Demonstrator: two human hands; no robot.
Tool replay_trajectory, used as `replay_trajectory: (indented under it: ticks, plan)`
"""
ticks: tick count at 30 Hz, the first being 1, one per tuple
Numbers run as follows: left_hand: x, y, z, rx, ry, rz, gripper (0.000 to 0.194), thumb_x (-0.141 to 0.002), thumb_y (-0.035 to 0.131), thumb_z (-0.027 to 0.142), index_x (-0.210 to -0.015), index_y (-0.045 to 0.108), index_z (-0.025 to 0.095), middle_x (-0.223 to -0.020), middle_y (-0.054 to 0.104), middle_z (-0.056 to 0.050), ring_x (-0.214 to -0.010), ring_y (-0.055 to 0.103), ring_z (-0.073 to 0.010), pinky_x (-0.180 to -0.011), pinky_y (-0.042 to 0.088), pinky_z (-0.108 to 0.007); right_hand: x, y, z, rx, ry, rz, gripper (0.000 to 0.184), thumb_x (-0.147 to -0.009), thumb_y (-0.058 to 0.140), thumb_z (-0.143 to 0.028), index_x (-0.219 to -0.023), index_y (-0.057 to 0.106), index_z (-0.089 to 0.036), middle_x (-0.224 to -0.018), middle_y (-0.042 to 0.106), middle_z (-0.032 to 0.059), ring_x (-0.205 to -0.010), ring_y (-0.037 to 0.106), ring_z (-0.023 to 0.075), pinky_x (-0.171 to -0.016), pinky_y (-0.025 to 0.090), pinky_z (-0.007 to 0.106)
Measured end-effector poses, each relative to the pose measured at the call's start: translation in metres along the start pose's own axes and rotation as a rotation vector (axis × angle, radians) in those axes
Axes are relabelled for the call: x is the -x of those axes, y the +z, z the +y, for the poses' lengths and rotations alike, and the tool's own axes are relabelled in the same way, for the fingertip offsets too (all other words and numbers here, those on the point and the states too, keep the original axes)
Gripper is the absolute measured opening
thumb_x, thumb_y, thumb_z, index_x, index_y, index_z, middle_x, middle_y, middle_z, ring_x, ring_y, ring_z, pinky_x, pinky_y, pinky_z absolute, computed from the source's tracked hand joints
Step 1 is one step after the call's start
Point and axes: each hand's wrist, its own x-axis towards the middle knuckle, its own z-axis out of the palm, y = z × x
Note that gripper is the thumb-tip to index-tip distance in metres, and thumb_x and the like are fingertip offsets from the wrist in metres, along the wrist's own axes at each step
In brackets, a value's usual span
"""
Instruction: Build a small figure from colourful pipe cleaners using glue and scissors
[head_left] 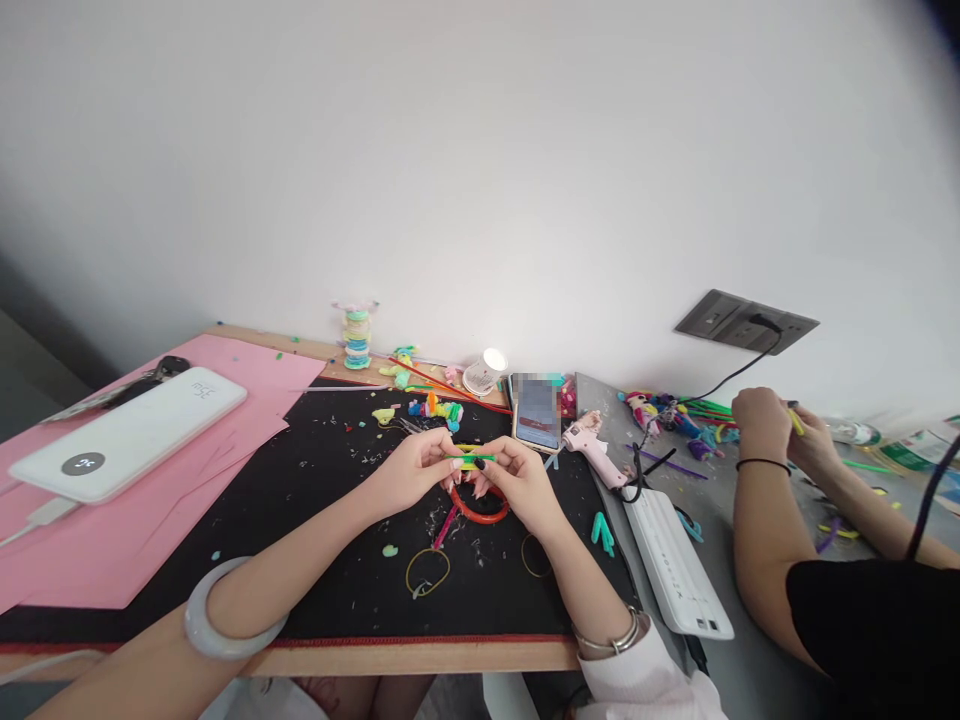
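The red ring [484, 518] is partly hidden.

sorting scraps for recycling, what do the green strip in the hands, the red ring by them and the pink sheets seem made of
Green strip: perhaps fuzzy chenille or plastic; looks thin and bright, but too small to settle. Red ring: probably smooth, glossy plastic, from its even colour and highlights. Pink sheets: likely matte paper or thin card, flat with crisp edges.

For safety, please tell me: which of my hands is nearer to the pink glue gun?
Right. Your right hand lies just left of the pink glue gun; your left hand is farther left.
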Motion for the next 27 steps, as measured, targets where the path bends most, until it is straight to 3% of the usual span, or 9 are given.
replay_trajectory:
  ticks: [4,10,17,22,27]
  plan:
    - [0.0013,-0.0008,-0.0012,-0.064,0.030,0.013,0.015,-0.080,0.057,0.028,-0.074,0.051,0.016,-0.067,0.058,0.001,-0.062,0.055,-0.0116,-0.065,0.045,-0.028,0.0002,-0.0006,-0.0016,-0.027,-0.002,-0.015,0.019,-0.077,0.063,-0.028,-0.091,0.054,-0.018,-0.067,0.065,-0.0004,-0.053,0.060,0.0113,-0.054,0.049,0.025]
    - [0.0013,0.0002,-0.0015,-0.019,0.019,-0.011,0.017,-0.079,0.058,0.031,-0.074,0.050,0.016,-0.065,0.059,0.001,-0.060,0.056,-0.0119,-0.064,0.046,-0.028,0.0004,0.0005,-0.0050,0.021,-0.028,-0.005,0.014,-0.076,0.064,-0.029,-0.078,0.056,-0.017,-0.065,0.064,-0.0003,-0.051,0.058,0.0107,-0.053,0.048,0.025]
    - [0.0005,-0.0025,0.0011,0.243,-0.133,-0.094,0.021,-0.077,0.062,0.033,-0.083,0.050,0.017,-0.076,0.065,-0.002,-0.064,0.060,-0.0133,-0.067,0.047,-0.030,0.0004,-0.0017,-0.0037,0.070,-0.051,0.000,0.013,-0.075,0.064,-0.029,-0.076,0.057,-0.018,-0.062,0.062,-0.0012,-0.050,0.055,0.0100,-0.052,0.044,0.024]
    - [0.0016,-0.0032,0.0029,0.380,-0.265,-0.080,0.024,-0.079,0.059,0.038,-0.076,0.051,0.016,-0.072,0.064,-0.004,-0.063,0.061,-0.0137,-0.067,0.047,-0.029,0.0019,-0.0025,-0.0044,0.101,-0.055,-0.035,0.010,-0.076,0.062,-0.027,-0.078,0.058,-0.018,-0.063,0.062,-0.0012,-0.051,0.055,0.0102,-0.053,0.044,0.024]
    - [0.0022,-0.0053,0.0014,0.471,-0.402,-0.070,0.018,-0.074,0.067,0.029,-0.077,0.057,0.015,-0.068,0.063,-0.002,-0.060,0.059,-0.0102,-0.061,0.046,-0.023,0.0029,-0.0024,-0.0042,0.122,-0.051,-0.074,0.006,-0.077,0.061,-0.023,-0.077,0.060,-0.017,-0.062,0.060,-0.0020,-0.053,0.057,0.0101,-0.055,0.043,0.023]
